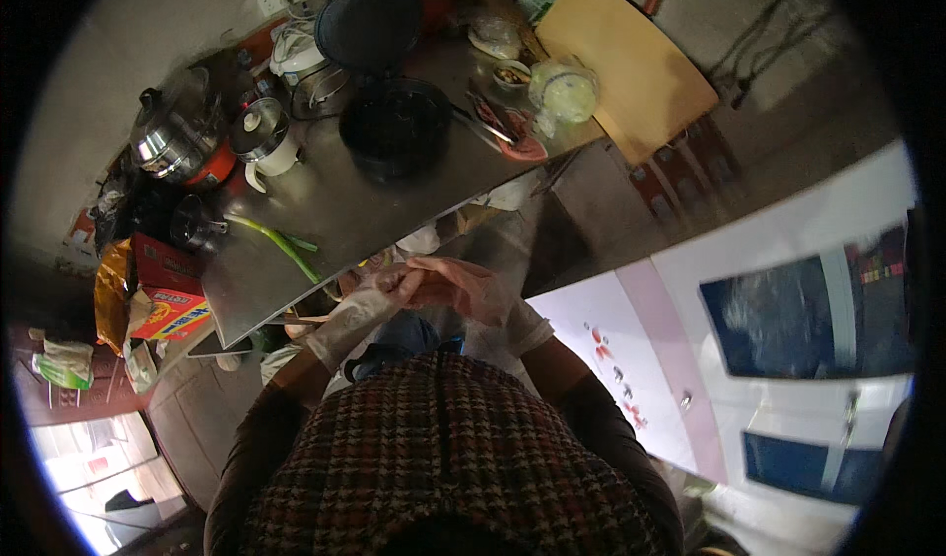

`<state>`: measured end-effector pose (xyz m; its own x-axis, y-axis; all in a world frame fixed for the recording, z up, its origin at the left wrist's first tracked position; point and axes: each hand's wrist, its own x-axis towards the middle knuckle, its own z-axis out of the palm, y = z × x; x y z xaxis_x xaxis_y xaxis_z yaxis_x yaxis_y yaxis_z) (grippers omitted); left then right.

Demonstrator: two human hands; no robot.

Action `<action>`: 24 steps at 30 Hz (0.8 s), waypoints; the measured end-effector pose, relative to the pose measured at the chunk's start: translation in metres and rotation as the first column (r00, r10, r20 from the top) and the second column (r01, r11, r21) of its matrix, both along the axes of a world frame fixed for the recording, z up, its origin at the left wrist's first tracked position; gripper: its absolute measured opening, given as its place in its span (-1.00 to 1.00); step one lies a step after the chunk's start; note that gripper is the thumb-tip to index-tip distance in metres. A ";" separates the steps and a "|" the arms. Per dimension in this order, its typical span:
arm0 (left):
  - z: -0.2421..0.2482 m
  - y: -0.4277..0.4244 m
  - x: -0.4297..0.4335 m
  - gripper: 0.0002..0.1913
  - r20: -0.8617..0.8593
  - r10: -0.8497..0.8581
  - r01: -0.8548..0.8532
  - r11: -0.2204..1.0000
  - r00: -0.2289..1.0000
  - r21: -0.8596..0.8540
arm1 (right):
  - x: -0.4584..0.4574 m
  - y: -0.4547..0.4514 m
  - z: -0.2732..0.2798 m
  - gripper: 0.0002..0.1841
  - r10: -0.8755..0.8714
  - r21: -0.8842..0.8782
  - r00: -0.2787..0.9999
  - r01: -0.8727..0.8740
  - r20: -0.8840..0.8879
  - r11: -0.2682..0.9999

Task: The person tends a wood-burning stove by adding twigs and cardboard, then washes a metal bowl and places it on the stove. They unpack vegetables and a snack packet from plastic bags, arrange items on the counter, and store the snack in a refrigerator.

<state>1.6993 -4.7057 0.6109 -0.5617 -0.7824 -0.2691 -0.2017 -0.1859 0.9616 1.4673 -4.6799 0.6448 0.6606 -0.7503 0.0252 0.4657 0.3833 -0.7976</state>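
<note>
My left hand (367,301) and my right hand (469,294) meet in front of my body, just off the counter's front edge. Both wear thin translucent plastic gloves. The fingers touch each other, and whether anything lies between them cannot be made out. A green onion stalk (284,244) lies on the metal counter (325,201) close to my left hand. Farther back on the counter stands a round black electric griddle (395,129) with its lid raised. Metal tongs (484,126) lean from its rim onto a red-and-pink tray or packet (526,146).
A lidded steel pot (166,146), a white pitcher (270,153) and a printed carton (171,305) stand at the left. A plastic-wrapped pale green item (567,94), a small bowl (511,74) and a large wooden board (628,61) are at the back right. White cabinet doors (621,364) are at the right.
</note>
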 end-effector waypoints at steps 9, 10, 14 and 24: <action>-0.016 -0.122 -0.035 -0.65 -0.002 0.034 -0.032 0.966 0.999 0.255 | -0.045 -0.137 -0.015 -0.45 0.058 0.056 0.996 -0.054 -0.062 0.997; -0.010 -0.134 -0.044 -0.65 -0.056 0.073 -0.067 0.991 0.996 0.113 | -0.053 -0.152 -0.014 -0.45 0.023 0.068 0.997 -0.018 -0.071 0.997; 0.011 -0.204 -0.078 -0.63 -0.033 0.122 -0.113 0.971 0.992 0.210 | -0.100 -0.209 -0.008 -0.40 -0.056 0.168 0.984 0.085 -0.168 0.982; -0.012 -0.306 -0.098 -0.40 -0.104 0.063 -0.050 0.992 0.993 0.118 | -0.112 -0.330 0.007 -0.41 0.074 0.152 0.997 -0.076 0.022 0.985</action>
